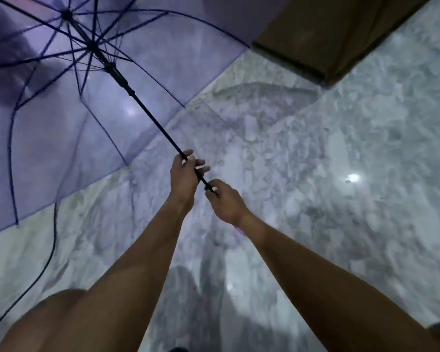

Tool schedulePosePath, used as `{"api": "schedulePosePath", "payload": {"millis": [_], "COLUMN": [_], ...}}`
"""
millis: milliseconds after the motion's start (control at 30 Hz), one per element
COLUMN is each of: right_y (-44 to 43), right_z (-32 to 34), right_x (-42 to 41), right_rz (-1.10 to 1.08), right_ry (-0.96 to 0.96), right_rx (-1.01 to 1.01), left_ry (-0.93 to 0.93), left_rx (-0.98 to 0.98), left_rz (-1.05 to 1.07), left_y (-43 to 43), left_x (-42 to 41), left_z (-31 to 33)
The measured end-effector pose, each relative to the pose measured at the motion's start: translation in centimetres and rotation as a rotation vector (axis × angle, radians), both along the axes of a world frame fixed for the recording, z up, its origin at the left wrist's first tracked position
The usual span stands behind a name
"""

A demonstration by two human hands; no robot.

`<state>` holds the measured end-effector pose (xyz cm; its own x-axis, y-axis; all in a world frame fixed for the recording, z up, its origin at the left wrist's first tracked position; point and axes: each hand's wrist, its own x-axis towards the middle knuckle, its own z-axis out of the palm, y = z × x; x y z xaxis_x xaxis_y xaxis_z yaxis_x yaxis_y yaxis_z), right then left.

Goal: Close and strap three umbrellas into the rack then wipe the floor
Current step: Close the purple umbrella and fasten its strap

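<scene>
Both of your hands are gripping the black shaft [153, 120] of an open, see-through purple umbrella [61, 118]: your left hand [184, 174] is curling round the rod higher up, and your right hand [225, 203] is closing its fingers on the shaft's lower end just below it, the two hands near each other but apart. You are holding the umbrella out ahead, its canopy spreading wide at the upper left above the grey marbled floor [341, 161], while a brown wooden panel [328, 34] is standing at the upper right.
</scene>
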<state>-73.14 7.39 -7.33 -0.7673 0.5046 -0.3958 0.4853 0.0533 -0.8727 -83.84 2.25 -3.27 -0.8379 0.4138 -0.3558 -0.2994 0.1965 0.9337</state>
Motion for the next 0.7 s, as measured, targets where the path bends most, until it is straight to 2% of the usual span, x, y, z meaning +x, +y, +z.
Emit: {"api": "schedulePosePath", "payload": {"millis": [67,167,300,433,700], "right_y": [-0.3,-1.5,-2.5,-2.4,-2.5], "right_z": [2.5,9.5,21.3,34.4,56.7], "right_x": [1.3,4.8,8.7,11.4,15.8], "right_rz": [-0.056,-0.130,-0.268,-0.375,-0.713], "right_ry": [0.062,0.115,0.098,0.053,0.089], "right_rx": [-0.075,-0.122,-0.009,-0.028,-0.118], "left_ry": [0.023,-0.044,-0.138,-0.152,-0.198], "left_rx": [0.020,0.028,0.046,-0.009,0.086], "left_rz": [-0.009,-0.022,-0.092,-0.171,-0.348], "left_y": [-0.2,-0.2,0.7,2.3,4.7], "left_x": [1.0,3.7,7.5,10.4,16.2], "left_z": [2.6,9.6,20.3,32.1,54.4]}}
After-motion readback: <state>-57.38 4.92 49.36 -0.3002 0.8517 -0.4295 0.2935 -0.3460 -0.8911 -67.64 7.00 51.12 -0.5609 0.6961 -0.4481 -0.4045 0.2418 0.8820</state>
